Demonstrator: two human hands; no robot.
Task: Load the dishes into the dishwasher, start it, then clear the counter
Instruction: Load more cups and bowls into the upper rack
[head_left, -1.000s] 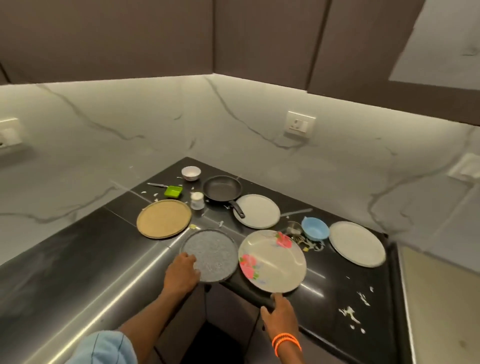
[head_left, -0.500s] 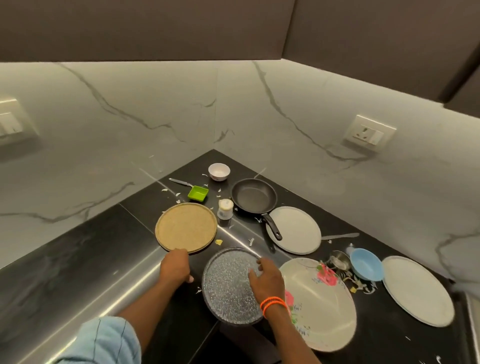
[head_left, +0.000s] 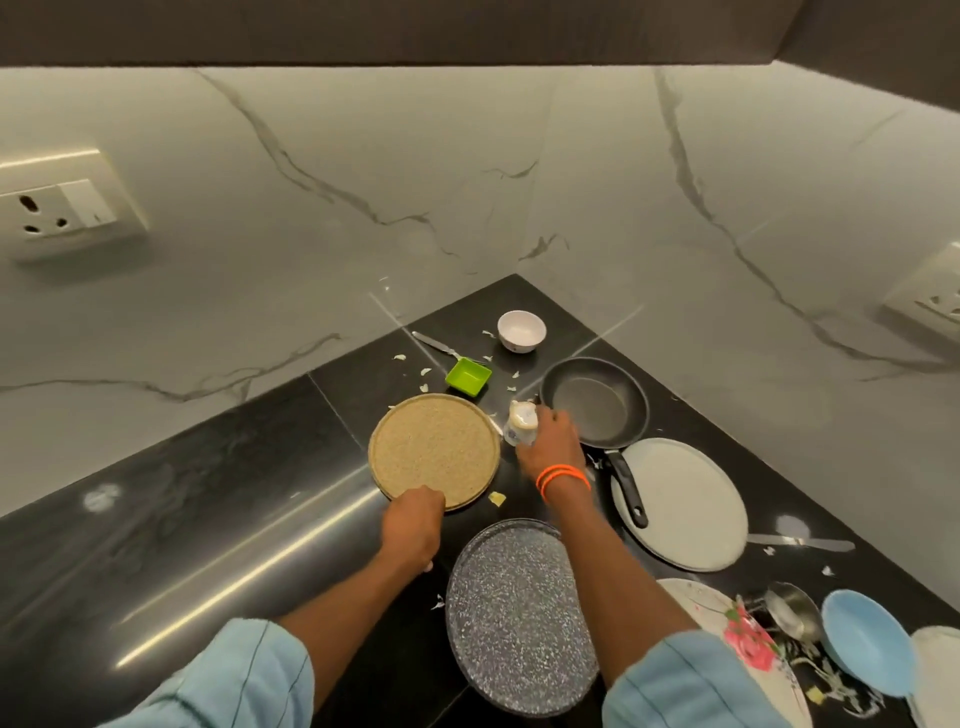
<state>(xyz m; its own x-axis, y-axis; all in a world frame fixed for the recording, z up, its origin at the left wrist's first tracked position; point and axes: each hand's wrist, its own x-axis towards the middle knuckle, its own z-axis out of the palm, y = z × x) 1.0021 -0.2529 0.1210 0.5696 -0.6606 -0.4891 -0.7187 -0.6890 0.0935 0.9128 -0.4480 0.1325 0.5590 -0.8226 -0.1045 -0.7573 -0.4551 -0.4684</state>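
My left hand (head_left: 410, 525) grips the near rim of a round tan plate (head_left: 434, 449) on the black counter (head_left: 208, 519). My right hand (head_left: 548, 441), with orange bands at the wrist, closes round a small white bottle (head_left: 521, 422) beside a black frying pan (head_left: 597, 402). A grey speckled plate (head_left: 511, 618) lies between my forearms and overhangs the counter's front edge. A white plate (head_left: 685, 506) lies under the pan's handle. At the right a flowered plate (head_left: 748, 639) is partly hidden by my sleeve.
A small white bowl (head_left: 521, 330), a green square dish (head_left: 468, 378) and a knife (head_left: 436, 344) sit in the corner. At the right are a blue bowl (head_left: 867, 642), a steel spoon (head_left: 787, 613), another knife (head_left: 802, 543) and food scraps. Marble walls with sockets (head_left: 57, 205) enclose the corner.
My right hand left the speckled plate and reached forward to the small bottle. My left hand moved up onto the tan plate's rim. The view dropped closer to the counter.
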